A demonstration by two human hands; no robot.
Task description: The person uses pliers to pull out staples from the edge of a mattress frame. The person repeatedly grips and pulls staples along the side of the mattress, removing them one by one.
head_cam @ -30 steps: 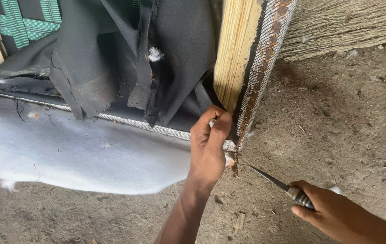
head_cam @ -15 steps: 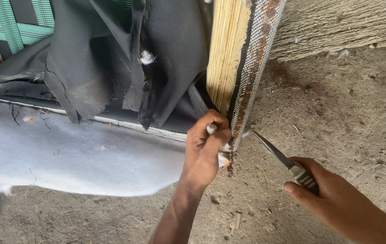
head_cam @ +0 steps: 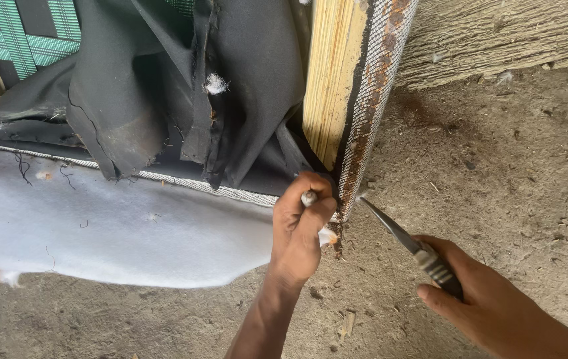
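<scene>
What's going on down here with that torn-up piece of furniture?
A person is working at the bottom corner of a stripped upholstered frame lying on a dirt floor. The left hand grips the woven fabric edging where it wraps the wooden frame post. The right hand holds a pointed metal tool, its tip right at that edging. Loose black cloth hangs from the frame, and white padding is spread out on the ground.

Right hand [head_cam: 490,306] has raised the pliers [head_cam: 407,240], their tip now beside the woven fabric strip [head_cam: 370,113], nearer the left hand [head_cam: 302,226].
</scene>
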